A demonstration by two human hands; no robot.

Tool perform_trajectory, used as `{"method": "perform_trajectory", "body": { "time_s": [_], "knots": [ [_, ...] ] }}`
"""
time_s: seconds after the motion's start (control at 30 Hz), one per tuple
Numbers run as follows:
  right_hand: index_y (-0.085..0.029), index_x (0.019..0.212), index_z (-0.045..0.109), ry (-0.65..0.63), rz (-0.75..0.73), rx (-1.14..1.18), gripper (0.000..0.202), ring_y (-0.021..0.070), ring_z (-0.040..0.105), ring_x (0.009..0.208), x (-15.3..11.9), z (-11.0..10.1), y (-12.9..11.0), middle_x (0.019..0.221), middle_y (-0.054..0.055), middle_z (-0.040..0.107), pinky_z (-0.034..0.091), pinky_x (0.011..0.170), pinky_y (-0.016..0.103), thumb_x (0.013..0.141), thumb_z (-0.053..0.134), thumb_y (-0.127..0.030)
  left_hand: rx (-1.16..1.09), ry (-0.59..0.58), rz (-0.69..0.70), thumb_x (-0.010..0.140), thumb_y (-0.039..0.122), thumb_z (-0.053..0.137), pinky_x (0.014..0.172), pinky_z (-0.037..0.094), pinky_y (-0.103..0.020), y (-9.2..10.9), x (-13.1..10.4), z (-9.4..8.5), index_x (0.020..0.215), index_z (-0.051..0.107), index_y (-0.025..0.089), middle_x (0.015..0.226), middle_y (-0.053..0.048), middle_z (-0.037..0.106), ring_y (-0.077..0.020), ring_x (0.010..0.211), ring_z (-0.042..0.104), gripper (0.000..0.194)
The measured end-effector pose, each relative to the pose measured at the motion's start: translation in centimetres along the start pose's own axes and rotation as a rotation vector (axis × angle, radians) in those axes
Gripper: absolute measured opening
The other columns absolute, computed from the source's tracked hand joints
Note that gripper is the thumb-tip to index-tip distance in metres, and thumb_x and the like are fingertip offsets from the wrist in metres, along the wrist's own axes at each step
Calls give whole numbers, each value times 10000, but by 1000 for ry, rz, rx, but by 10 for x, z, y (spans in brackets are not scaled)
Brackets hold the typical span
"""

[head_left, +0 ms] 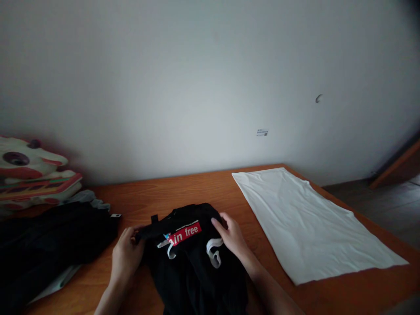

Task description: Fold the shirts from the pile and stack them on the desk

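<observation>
A black pair of drawstring pants (pixel 197 275) lies in front of me, its lower part running out of view at the bottom. It has white drawstring ends and a red label with white letters, partly readable as "in free". My left hand (pixel 128 250) is closed on the left end of the waistband. At the opposite upper edge, my right hand (pixel 232 234) pinches the fabric, thumb on top and fingers partly hidden behind.
A white cloth (pixel 305 227) is spread flat on the right side of the wooden table (pixel 157 192). At left lie dark clothes (pixel 55 245) in a heap, with a cartoon animal toy (pixel 36 175) behind. A pale wall (pixel 183 96) rises behind the table.
</observation>
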State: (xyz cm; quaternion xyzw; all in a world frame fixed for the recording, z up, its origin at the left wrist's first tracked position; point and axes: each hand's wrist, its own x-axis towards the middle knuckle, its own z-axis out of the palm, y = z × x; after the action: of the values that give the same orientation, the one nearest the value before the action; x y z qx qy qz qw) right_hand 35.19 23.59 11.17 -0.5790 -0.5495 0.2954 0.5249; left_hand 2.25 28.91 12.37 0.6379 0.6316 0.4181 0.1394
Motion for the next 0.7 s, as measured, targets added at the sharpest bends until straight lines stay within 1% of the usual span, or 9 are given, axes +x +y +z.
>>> {"method": "perform_trajectory", "body": {
  "time_s": [0.13, 0.2, 0.27, 0.33, 0.43, 0.5, 0.6, 0.67, 0.7],
  "knots": [
    [-215, 938, 695, 290, 83, 108, 429, 241, 660, 838, 9, -15, 1, 909, 60, 738, 509, 756, 333, 813, 651, -623, -134, 115, -85, 780, 501, 546, 874, 565, -383, 7, 3, -5, 1082, 656, 223, 1053, -78, 734, -267, 991, 699, 425],
    [-230, 873, 685, 340, 116, 157, 414, 247, 659, 839, 11, -23, 0, 876, 48, 733, 509, 768, 341, 791, 651, -635, -190, 160, -125, 787, 566, 568, 889, 564, -399, 11, 5, -4, 1129, 627, 208, 1122, -99, 710, -275, 1039, 690, 498],
    [-239, 779, 676, 326, 205, 208, 442, 255, 660, 807, 12, -30, -1, 789, 41, 721, 507, 755, 352, 810, 587, -671, -216, 184, -163, 755, 637, 604, 807, 580, -386, 13, 5, -3, 1114, 603, 186, 1064, -106, 706, -274, 967, 699, 577],
    [-236, 724, 685, 227, 317, 263, 505, 262, 666, 774, 15, -36, -1, 723, 42, 712, 506, 738, 360, 836, 525, -702, -149, 149, -166, 722, 700, 619, 696, 564, -354, 14, 3, -2, 1010, 611, 188, 897, -69, 699, -252, 811, 691, 587],
    [-213, 747, 717, -14, 372, 302, 525, 254, 680, 810, 17, -39, -1, 767, 43, 737, 505, 759, 346, 833, 553, -703, 64, -98, -89, 752, 758, 558, 614, 506, -328, 17, -3, 0, 804, 636, 226, 703, -17, 652, -218, 648, 640, 540],
    [-191, 785, 732, -139, 355, 235, 539, 246, 682, 851, 16, -37, -2, 823, 47, 754, 498, 763, 328, 823, 581, -708, 177, -242, 32, 768, 760, 545, 662, 509, -348, 19, -9, 4, 770, 659, 237, 732, -29, 671, -237, 691, 656, 536],
    [-167, 872, 749, -293, 307, 123, 538, 251, 686, 887, 10, -31, -3, 878, 53, 767, 491, 737, 307, 807, 638, -690, 234, -254, 181, 766, 731, 574, 797, 521, -406, 20, -16, 14, 847, 694, 232, 865, -70, 702, -291, 842, 679, 519],
    [-176, 909, 753, -351, 232, 103, 499, 260, 691, 897, 7, -27, -2, 900, 51, 773, 499, 743, 312, 806, 664, -655, 173, -280, 175, 798, 693, 553, 803, 523, -398, 19, -16, 17, 855, 693, 234, 864, -68, 706, -283, 844, 681, 484],
    [-187, 919, 752, -340, 186, 101, 476, 265, 692, 904, 7, -25, -1, 911, 50, 774, 506, 757, 322, 821, 653, -642, 117, -305, 141, 814, 674, 542, 776, 525, -376, 18, -15, 17, 858, 687, 236, 851, -57, 709, -266, 820, 683, 463]
  ]
}}
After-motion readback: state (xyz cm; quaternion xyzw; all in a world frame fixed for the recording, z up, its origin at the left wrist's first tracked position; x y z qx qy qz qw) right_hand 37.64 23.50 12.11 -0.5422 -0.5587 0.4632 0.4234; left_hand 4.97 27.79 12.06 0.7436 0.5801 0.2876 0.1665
